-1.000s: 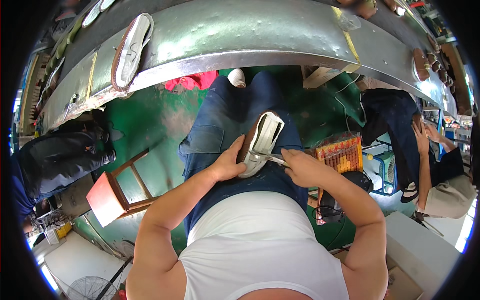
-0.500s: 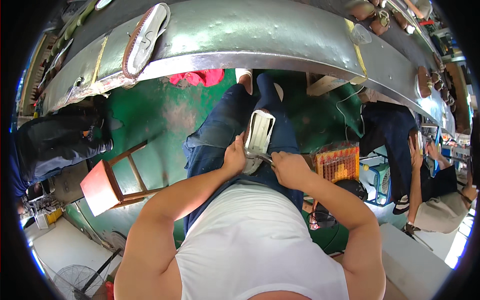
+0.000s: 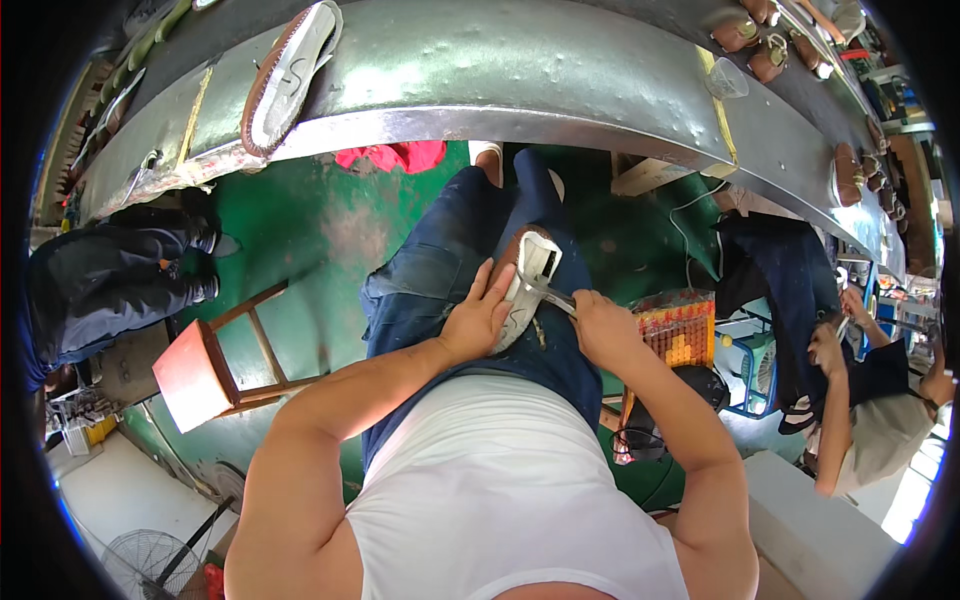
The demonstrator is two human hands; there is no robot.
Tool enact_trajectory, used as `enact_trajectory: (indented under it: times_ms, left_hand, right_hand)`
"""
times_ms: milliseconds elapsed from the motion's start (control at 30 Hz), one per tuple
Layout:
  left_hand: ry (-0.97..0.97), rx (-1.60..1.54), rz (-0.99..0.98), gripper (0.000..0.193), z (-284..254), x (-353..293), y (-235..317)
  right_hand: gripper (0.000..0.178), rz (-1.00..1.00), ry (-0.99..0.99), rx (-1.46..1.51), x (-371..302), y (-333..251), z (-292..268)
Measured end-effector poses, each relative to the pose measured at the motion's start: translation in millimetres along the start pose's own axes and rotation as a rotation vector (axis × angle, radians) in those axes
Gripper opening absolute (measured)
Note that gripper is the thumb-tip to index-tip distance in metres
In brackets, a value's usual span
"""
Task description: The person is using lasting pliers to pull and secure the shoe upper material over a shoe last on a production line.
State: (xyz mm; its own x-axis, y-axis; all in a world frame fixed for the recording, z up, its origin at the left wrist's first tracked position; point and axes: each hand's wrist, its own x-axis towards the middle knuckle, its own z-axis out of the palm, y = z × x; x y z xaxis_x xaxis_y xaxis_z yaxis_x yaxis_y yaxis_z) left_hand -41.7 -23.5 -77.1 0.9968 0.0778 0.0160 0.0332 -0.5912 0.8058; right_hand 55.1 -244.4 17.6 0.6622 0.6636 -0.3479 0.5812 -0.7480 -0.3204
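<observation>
Across my lap lies a shoe (image 3: 517, 318), sole side up, with a brown upper and a pale underside that carries a dark curved mark. My left hand (image 3: 478, 320) holds it along its left side, the fingers stretched over its edge. In my right hand (image 3: 603, 328) is a metal tool that looks like pincers (image 3: 548, 293); the fist is closed round its handle. The tool's head touches the pale underside near the far end of the shoe. My palm hides the rest of the handle.
Ahead runs a metal-topped bench (image 3: 450, 70) bearing another shoe (image 3: 287, 85), a clear cup (image 3: 727, 78) and several brown shoes (image 3: 768, 58). A wooden stool (image 3: 195, 378) stands at left, a beaded seat (image 3: 680, 332) at right. Other people sit on both sides; a fan (image 3: 150, 562) is behind left.
The shoe has turned and tilted, showing its brown side and curved mark. My left fingers have spread along it. The tool has moved up to its far end, my right hand shifting right.
</observation>
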Motion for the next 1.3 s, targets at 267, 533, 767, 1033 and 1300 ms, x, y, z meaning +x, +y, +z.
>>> enact_trajectory:
  times_ms: [267, 533, 767, 1033, 1300]
  left_hand:
    - [-0.392, 0.088, -0.105, 0.057, -27.0, 14.5, 20.4]
    - [-0.44, 0.038, -0.137, 0.057, -28.1, 26.4, 28.3]
    - [-0.339, 0.04, 0.059, 0.055, -26.6, 17.7, 9.6]
    - [-0.514, 0.187, 0.042, 0.062, -35.3, 12.7, 25.8]
    - [-0.474, -0.407, -0.329, 0.103, -41.3, 6.6, 27.4]
  right_hand:
    - [0.024, -0.008, -0.329, 0.239, 14.1, 20.2, -36.0]
    - [0.03, 0.043, -0.528, 0.275, 22.3, 31.6, -60.4]
    - [0.031, -0.159, 0.036, 0.53, 25.1, 11.0, -36.3]
    - [0.045, -0.01, -0.103, 0.289, 35.6, 3.1, -20.2]
    - [0.045, 0.033, -0.155, 0.4, 7.2, 17.0, -15.7]
